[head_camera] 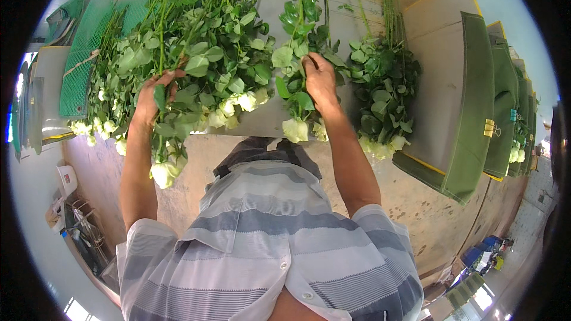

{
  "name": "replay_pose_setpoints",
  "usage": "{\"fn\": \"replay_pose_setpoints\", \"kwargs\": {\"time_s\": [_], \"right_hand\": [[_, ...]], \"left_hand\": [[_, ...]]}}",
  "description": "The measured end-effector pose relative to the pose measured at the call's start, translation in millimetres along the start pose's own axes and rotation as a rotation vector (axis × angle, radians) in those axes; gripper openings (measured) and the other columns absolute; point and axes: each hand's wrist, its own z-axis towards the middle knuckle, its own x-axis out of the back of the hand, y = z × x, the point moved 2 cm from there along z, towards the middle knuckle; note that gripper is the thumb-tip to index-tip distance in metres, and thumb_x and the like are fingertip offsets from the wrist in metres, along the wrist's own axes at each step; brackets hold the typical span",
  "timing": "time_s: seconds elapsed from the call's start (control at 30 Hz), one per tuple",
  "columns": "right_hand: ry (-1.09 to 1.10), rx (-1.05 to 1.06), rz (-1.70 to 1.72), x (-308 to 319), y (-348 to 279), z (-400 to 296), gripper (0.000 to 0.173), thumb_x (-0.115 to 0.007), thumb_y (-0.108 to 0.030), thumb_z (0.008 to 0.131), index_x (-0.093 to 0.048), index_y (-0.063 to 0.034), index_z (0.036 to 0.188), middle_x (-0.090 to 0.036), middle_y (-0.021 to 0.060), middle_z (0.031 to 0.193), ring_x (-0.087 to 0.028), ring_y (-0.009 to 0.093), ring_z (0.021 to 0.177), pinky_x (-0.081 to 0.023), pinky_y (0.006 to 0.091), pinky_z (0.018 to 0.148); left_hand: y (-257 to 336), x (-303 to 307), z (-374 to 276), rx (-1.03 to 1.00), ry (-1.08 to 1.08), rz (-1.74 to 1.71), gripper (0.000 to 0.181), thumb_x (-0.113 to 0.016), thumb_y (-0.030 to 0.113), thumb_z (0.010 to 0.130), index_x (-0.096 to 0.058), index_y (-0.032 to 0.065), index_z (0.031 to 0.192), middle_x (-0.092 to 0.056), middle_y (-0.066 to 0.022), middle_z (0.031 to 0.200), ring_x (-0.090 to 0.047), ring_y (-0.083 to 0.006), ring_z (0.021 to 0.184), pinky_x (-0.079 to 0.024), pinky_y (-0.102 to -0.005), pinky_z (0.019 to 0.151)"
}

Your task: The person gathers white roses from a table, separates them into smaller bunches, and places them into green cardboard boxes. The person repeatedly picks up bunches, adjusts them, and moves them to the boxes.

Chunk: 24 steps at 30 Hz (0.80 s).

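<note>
My left hand point(154, 96) grips a long-stemmed white rose point(164, 174) by its stem, and the bloom hangs past the table's near edge. Behind that hand lies a broad pile of white roses point(241, 67), stems pointing away from me. My right hand point(320, 79) has its fingers closed around a leafy stem of another white rose point(295, 130); its bloom lies at the table edge. The palm hides part of that stem. To the right of this hand rests a separate bunch of white roses point(381, 93).
Green plastic mesh point(80, 71) lies at the left of the grey table point(263, 120). An upright grey panel with a green fabric flap point(475, 107) stands at the right, with a yellow binder clip point(490, 128) on it. Clutter point(84, 227) sits on the floor at lower left.
</note>
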Motion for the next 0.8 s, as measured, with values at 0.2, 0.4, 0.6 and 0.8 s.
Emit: {"fn": "replay_pose_setpoints", "kwargs": {"time_s": [0.2,0.4,0.6,0.8], "right_hand": [[0.047,-0.225,-0.613,-7.6,77.8,12.6,0.033,-0.057,-0.026,0.085,-0.06,0.0022,0.102,-0.063,0.0224,0.097,-0.06,0.038,0.09,-0.047,0.0446,0.079],[0.017,-0.217,-0.727,-19.8,75.8,12.3,0.032,-0.056,-0.025,0.085,-0.059,0.0035,0.097,-0.062,0.0242,0.097,-0.059,0.041,0.092,-0.047,0.0477,0.08],[-0.003,-0.258,-0.693,-20.6,70.0,12.5,0.037,-0.055,-0.025,0.086,-0.056,0.0051,0.107,-0.061,0.0263,0.1,-0.059,0.042,0.094,-0.047,0.0476,0.083],[0.038,-0.227,-0.626,-19.8,85.9,15.4,0.037,-0.06,-0.028,0.083,-0.059,0.003,0.103,-0.062,0.0236,0.099,-0.058,0.041,0.093,-0.046,0.045,0.081]], "left_hand": [[20.2,-23.0,4.0,-0.023,-0.006,0.051,0.034,-0.052,0.032,0.091,-0.064,0.0011,0.099,-0.048,0.002,0.06,-0.042,-0.0071,0.054,-0.03,-0.0208,0.051],[13.2,-18.5,5.8,-0.058,-0.012,0.027,0.036,-0.051,0.033,0.091,-0.064,0.0006,0.1,-0.046,0.002,0.057,-0.04,-0.0068,0.052,-0.029,-0.0222,0.048],[11.5,-18.3,1.8,-0.05,-0.014,-0.006,0.038,-0.048,0.034,0.092,-0.062,-0.0002,0.101,-0.045,0.0013,0.057,-0.038,-0.0078,0.052,-0.028,-0.0228,0.05],[11.3,-15.5,7.4,-0.061,-0.057,-0.003,0.037,-0.046,0.032,0.093,-0.062,-0.0005,0.101,-0.044,0.0008,0.058,-0.039,-0.0085,0.052,-0.03,-0.0228,0.05]]}}
